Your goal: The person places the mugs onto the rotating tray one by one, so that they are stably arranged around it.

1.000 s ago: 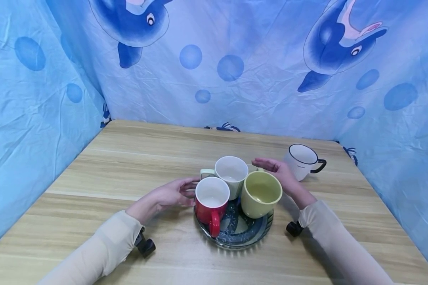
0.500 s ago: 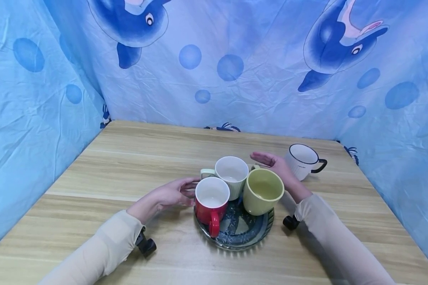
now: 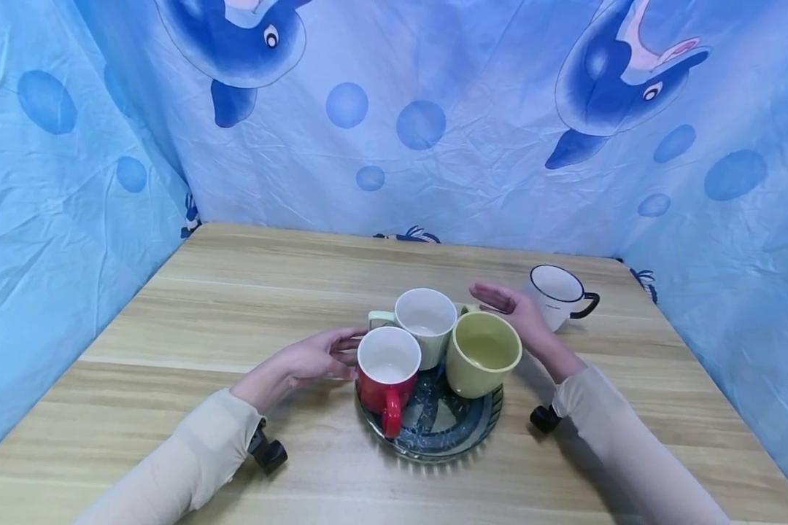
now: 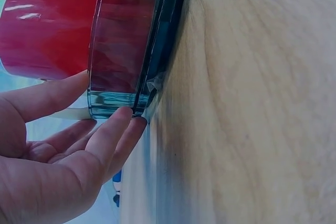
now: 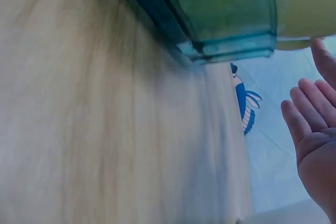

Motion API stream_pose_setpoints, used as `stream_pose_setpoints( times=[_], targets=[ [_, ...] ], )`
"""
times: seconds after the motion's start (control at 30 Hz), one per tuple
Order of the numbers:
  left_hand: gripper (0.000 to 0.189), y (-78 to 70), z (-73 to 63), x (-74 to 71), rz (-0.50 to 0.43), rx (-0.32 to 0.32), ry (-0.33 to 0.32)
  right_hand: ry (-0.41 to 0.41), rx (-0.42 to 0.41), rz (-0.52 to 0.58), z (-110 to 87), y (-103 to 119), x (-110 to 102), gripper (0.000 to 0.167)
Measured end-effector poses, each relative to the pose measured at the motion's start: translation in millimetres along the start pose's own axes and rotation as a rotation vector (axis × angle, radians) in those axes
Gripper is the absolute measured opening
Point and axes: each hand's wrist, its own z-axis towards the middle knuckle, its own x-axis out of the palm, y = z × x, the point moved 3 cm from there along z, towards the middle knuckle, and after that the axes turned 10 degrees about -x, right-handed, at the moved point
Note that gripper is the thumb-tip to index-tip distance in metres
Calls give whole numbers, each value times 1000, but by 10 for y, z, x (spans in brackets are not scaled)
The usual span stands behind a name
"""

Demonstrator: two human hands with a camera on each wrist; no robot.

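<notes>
In the head view a round glass dish (image 3: 433, 441) carries a red mug (image 3: 387, 390), a pale ribbed mug (image 3: 427, 313) and a yellow-green mug (image 3: 482, 364), all upright. At the dish's left side is my left hand (image 3: 318, 357); the left wrist view shows its thumb at the glass rim and its fingertips against the outer wall, beside the red mug (image 4: 52, 24). My right hand (image 3: 515, 310) is behind the yellow-green mug, near its handle. Its fingers (image 5: 310, 108) are extended in the right wrist view, with one fingertip close to the mug (image 5: 304, 3).
A white mug (image 3: 554, 295) with a dark rim and black handle stands on the wooden table (image 3: 269, 277), just beyond the right hand. A blue dolphin-print cloth (image 3: 400, 189) hangs behind the table and along both sides.
The yellow-green mug has shifted slightly back and turned, its handle now further left. My right hand moved left, then drew back a little right. The left hand stayed at the dish.
</notes>
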Motion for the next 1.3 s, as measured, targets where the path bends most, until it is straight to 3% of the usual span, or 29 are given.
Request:
stream_pose_setpoints(
  times=[0.17, 0.4, 0.63, 0.83, 0.9, 0.97, 1.07, 1.13, 1.3],
  targets=[
    [83, 15, -9, -16, -3, -1, 9, -35, -34, -75, -109, 50, -134, 53],
    [83, 24, -41, -48, -48, -42, -5, -165, -53, -191, -216, 158, -383, 54],
    [77, 23, -81, -69, -56, -73, -52, -329, -107, -31, -318, 310, -596, 48],
    [74, 7, -87, -74, -123, -63, -55, -579, -130, 105, -388, 374, -817, 44],
    [74, 0, -82, -75, -127, -48, -43, -673, -83, 83, -407, 367, -902, 46],
    [74, -10, -83, -72, -124, -33, -31, -697, 15, -37, -431, 343, -981, 48],
    [72, -16, -86, -54, -120, -22, -25, -611, 167, -254, -474, 265, -1077, 57],
    [72, -16, -90, -37, -123, -25, -32, -529, 228, -342, -509, 198, -1123, 61],
    [67, -20, -110, 5, -123, -34, -62, -510, 327, -317, -604, 58, -1184, 59]
  ],
)
